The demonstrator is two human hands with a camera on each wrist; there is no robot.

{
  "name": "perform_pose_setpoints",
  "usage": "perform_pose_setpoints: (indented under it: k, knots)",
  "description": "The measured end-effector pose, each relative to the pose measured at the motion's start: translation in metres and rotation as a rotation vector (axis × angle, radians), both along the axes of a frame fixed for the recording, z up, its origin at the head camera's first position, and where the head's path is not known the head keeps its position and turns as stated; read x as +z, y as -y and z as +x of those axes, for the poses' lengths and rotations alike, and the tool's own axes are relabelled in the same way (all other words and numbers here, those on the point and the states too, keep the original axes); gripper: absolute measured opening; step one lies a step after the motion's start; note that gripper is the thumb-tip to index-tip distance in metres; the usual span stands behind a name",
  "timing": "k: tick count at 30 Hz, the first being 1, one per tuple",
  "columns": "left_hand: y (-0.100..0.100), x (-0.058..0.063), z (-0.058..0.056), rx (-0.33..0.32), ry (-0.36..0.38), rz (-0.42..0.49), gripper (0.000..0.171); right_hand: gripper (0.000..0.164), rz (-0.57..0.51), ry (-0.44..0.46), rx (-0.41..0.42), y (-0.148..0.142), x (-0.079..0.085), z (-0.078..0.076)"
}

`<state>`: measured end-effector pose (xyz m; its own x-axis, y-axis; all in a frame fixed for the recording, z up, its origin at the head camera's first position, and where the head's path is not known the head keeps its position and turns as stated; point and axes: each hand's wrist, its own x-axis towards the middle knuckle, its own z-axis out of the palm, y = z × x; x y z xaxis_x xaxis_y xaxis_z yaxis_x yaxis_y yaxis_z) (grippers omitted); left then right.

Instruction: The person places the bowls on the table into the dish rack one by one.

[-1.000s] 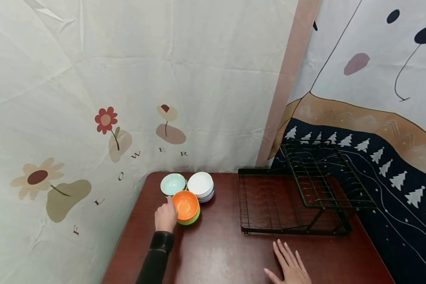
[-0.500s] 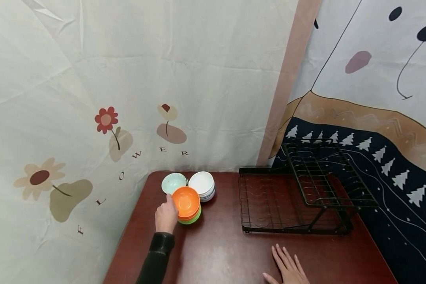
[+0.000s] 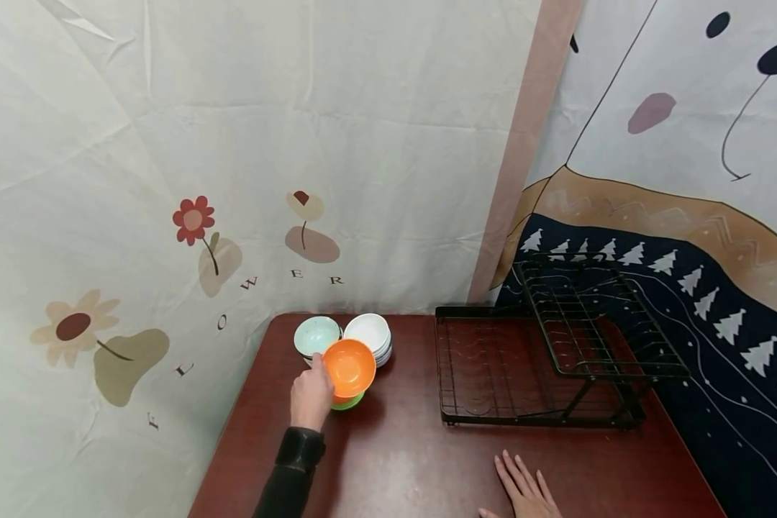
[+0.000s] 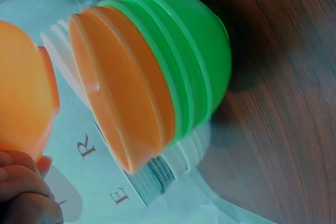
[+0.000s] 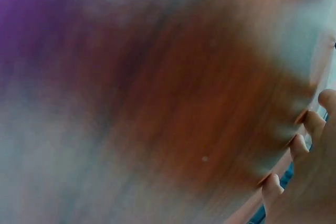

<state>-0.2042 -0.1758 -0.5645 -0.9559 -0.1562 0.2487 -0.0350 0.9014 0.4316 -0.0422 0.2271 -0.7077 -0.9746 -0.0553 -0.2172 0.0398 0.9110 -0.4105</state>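
My left hand (image 3: 311, 396) pinches the rim of an orange bowl (image 3: 350, 368), thumb at its near-left edge. In the left wrist view this held bowl (image 4: 23, 87) is apart from a nested stack, with several orange bowls (image 4: 118, 82) and green bowls (image 4: 197, 56) in it. From the head, the held bowl hides most of that stack; a green edge (image 3: 347, 404) shows below. Just behind stand a stack of white bowls (image 3: 367, 331) and a pale mint bowl (image 3: 316, 335). My right hand (image 3: 526, 489) rests on the table with fingers spread, holding nothing.
A black two-tier wire dish rack (image 3: 505, 420) stands on the right of the brown table (image 3: 401, 446); its raised shelf (image 3: 609, 373) reaches toward the right edge. Printed fabric (image 3: 388, 180) hangs behind the table's back edge.
My left hand has lifted the orange bowl off the stack and moved it slightly right, so more of the stack below is exposed. My right hand stays nearly where it was.
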Motion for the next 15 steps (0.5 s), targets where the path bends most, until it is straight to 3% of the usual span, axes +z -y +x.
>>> perform_pose_setpoints:
  k: [7, 15]
  knots:
    - [-0.009, 0.002, 0.001, -0.024, -0.015, 0.006, 0.018, 0.112, 0.006, 0.003, 0.029, -0.002, 0.001, 0.001]
    - [-0.018, 0.003, 0.007, -0.062, -0.080, 0.017, 0.019, 0.111, 0.030, -0.014, 0.033, -0.002, 0.001, 0.001]
